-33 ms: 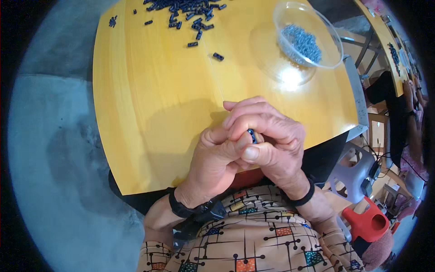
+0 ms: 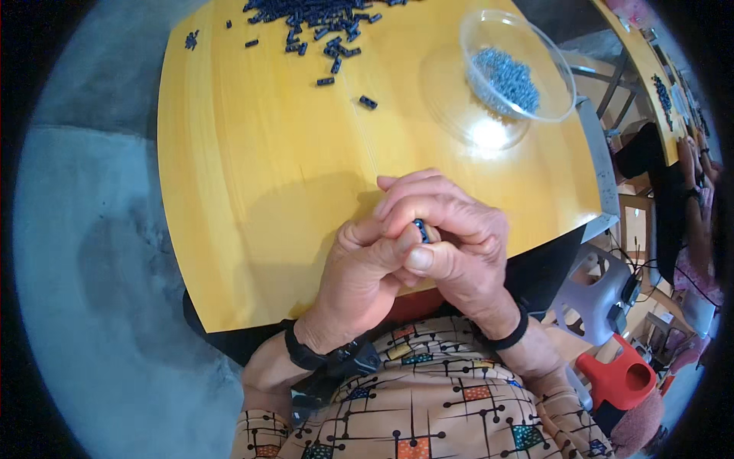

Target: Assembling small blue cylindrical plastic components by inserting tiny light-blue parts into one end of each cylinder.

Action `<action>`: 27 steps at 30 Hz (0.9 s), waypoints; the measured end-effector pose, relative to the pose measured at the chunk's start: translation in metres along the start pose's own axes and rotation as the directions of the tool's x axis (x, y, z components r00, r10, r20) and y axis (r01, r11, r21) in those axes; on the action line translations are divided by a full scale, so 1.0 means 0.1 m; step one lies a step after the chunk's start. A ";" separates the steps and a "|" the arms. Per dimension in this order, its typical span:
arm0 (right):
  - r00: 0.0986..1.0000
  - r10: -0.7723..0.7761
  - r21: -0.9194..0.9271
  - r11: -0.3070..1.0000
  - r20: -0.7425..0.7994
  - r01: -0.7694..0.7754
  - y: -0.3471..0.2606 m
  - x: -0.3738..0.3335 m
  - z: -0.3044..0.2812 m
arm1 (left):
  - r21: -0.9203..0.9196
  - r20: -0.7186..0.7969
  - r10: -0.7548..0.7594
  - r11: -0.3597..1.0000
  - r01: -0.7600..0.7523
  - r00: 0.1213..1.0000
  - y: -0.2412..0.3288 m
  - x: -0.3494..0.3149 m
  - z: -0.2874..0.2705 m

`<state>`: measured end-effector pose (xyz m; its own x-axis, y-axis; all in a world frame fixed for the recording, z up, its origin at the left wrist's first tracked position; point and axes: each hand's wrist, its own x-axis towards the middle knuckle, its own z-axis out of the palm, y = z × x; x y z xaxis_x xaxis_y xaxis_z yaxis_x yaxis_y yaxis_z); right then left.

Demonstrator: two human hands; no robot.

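Two hands are meeting over the near edge of the yellow table (image 2: 252, 199) as I am watching from the head view: the left hand (image 2: 359, 271) and the right hand (image 2: 459, 237) are pressing together, fingers curled shut around a small dark blue part (image 2: 420, 229) that is peeking out between the fingertips. I am seeing only a sliver of that part, so I cannot tell its full shape, nor which hand is bearing most of the grip; both are touching it. The clasped hands are hovering just above the table's front rim, close to the person's body. Each wrist is wearing a black band, and the patterned sleeves are coming up from the lower edge. Well apart from the hands, at the far side of the table, a scattered pile of small dark parts (image 2: 313, 15) is lying loose, with a few strays trailing toward the middle. To the right of that pile, a clear plastic bowl (image 2: 547, 65) is sitting on the table, holding a heap of tiny grey metal pieces (image 2: 505, 76). Beyond the table's right edge I am making out a red container (image 2: 623, 379) and a grey jug (image 2: 600, 294) on the floor.
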<state>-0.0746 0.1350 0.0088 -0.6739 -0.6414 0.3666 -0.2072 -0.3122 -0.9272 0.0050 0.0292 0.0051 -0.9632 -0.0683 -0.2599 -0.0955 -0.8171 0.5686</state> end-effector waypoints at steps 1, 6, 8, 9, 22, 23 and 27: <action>0.997 0.067 0.074 0.995 -0.030 -0.065 0.02 -0.02 0.02 | -0.012 -0.024 -0.007 1.000 0.006 1.000 0.00 0.01 -0.01; 0.992 0.125 0.146 0.982 -0.032 -0.119 -0.03 -0.01 0.07 | 0.008 -0.073 0.021 1.000 -0.020 0.997 0.08 -0.01 0.03; 0.993 0.117 0.109 0.987 -0.025 -0.114 -0.08 -0.01 0.07 | -0.004 -0.006 0.020 1.000 -0.020 1.000 0.09 -0.01 0.02; 0.992 0.127 0.082 0.989 -0.022 -0.125 -0.09 0.00 0.06 | -0.017 0.048 0.007 1.000 -0.006 0.999 0.09 -0.02 0.01; 0.999 0.038 -0.047 0.998 0.014 -0.037 -0.21 0.12 0.01 | 0.007 0.003 0.064 0.998 -0.064 0.998 0.16 -0.04 0.11; 0.999 0.034 -0.067 0.997 0.002 -0.034 -0.24 0.11 0.00 | 0.001 0.025 0.055 0.999 -0.055 0.998 0.16 -0.05 0.13; 0.999 -0.045 -0.271 0.962 -0.007 0.041 -0.37 0.09 -0.14 | 0.167 0.007 0.020 0.986 -0.021 1.000 0.18 -0.03 0.11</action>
<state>-0.0829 0.1500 0.0453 -0.6688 -0.6221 0.4071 -0.4190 -0.1369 -0.8976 0.0033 0.0210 0.0244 -0.9666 -0.0810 -0.2432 -0.1157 -0.7087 0.6959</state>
